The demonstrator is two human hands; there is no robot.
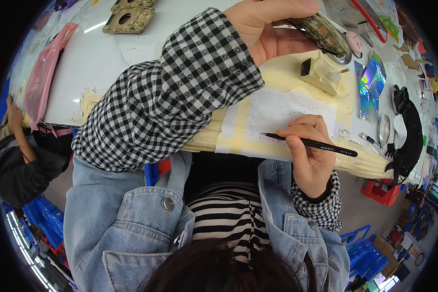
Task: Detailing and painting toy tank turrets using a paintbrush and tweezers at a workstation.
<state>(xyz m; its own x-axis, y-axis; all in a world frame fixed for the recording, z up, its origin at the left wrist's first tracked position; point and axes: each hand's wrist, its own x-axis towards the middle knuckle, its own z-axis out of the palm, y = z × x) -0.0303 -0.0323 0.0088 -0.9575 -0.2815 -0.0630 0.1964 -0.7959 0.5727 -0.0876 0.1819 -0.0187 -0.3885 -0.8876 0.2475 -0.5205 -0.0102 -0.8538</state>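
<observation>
My left hand point(272, 29) reaches out at the top, its thumb above and fingers below a camouflage-patterned rounded piece point(321, 31) with a shiny round rim. It grips this piece. Nearer me, my right hand point(310, 155) is closed around a slim black pointed tool point(328, 147); whether it is tweezers or a fine brush, I cannot tell. The tool's tip points left, just over a white sheet point(289, 114) dotted with tiny dark specks. Pale yellow tape point(239, 121) holds the sheet along its side.
Behind the sheet stands a tape-wrapped holder point(326, 73) with a small bottle. Shiny holographic film point(371, 85) and a black strap-like item point(409, 131) lie to the right. Far left are a pink mesh pouch point(48, 73), camouflage pieces point(129, 19) and another person's arm point(17, 121).
</observation>
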